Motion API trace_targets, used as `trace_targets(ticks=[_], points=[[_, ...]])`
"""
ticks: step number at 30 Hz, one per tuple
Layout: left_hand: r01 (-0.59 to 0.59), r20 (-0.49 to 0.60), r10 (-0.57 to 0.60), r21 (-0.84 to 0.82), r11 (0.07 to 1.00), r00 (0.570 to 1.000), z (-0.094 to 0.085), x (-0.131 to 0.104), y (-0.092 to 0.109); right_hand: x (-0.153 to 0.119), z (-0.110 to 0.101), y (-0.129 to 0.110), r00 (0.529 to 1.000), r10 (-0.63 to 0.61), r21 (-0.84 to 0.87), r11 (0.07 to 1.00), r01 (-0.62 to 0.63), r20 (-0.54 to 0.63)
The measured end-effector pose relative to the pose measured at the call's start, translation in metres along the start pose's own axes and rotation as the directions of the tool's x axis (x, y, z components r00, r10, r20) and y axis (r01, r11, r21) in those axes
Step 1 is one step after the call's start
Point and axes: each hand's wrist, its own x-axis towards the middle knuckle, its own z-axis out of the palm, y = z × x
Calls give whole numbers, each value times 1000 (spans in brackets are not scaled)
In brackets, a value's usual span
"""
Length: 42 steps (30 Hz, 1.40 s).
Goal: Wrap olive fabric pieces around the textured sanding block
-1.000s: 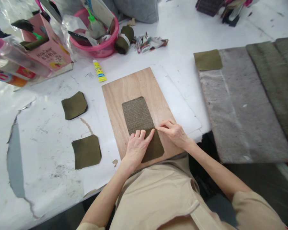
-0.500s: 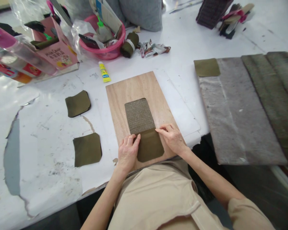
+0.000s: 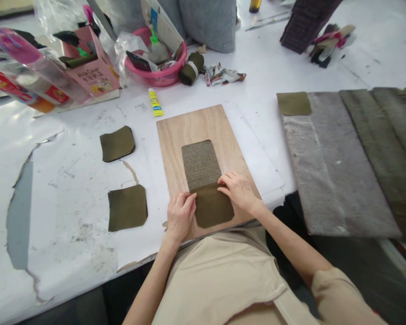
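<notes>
A wooden board (image 3: 171, 140) lies at the table's front edge. On it are a textured grey-brown piece (image 3: 201, 162) and, nearer to me, a smooth olive piece (image 3: 214, 207) whose far edge meets it. My left hand (image 3: 182, 214) pinches the olive piece's far left corner. At the far right corner, my right hand (image 3: 237, 189) has its fingertips closed on the same edge. Olive pieces lie left of the board, one stack (image 3: 117, 143) farther back and another (image 3: 127, 208) nearer to me.
A yellow tube (image 3: 155, 103) lies behind the board. At the back left stand a pink basket (image 3: 162, 76), a pink box (image 3: 94, 76) and bottles. A grey board (image 3: 338, 171) with an olive piece (image 3: 294, 104) is at the right, beside dark ribbed fabric (image 3: 389, 149).
The view has shifted slightly. My right fingers have moved a little inward along the olive piece's far edge, and that edge looks slightly raised there.
</notes>
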Motion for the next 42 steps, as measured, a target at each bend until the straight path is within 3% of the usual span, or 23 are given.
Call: trace_targets(ticks=[4, 7, 10, 12, 15, 19, 22, 26, 29, 34, 42], points=[[3, -17, -4, -29, 1000, 1000, 1, 0, -1, 10, -7, 1, 993, 21, 7, 1000, -22, 114], [14, -15, -14, -58, 998, 1000, 0, -2, 0, 9, -12, -2, 994, 5, 34, 999, -9, 112], [44, -27, -47, -92, 995, 999, -3, -2, 2, 1, -17, -9, 995, 50, 233, 970, -68, 84], [57, -50, -63, -120, 991, 997, -7, 2, 5, -5, -18, -14, 987, 122, 470, 868, -159, 108], [35, -30, -43, -229, 973, 999, -14, 16, 12, -12, -14, -20, 967, 205, 755, 608, -245, 150], [61, 113, -12, -445, 894, 994, -21, 37, 19, -15, -7, -29, 947, 266, 915, 306, -262, 182], [249, 237, -124, -632, 734, 964, -26, 42, 23, -16, -7, -36, 934, 295, 944, 195, -267, 203], [489, 414, -264, -779, 392, 871, -29, 38, 23, -14, -7, -42, 909, 334, 940, 146, -310, 248], [545, 471, -306, -804, 236, 827, -29, 33, 20, -11, -6, -47, 900, 352, 931, 157, -329, 258], [558, 484, -366, -820, 128, 795, -32, 26, 14, -6, -5, -57, 888, 380, 913, 204, -353, 259], [572, 503, -411, -818, 58, 761, -34, 17, 5, -3, 3, -68, 844, 428, 907, 115, -405, 323]])
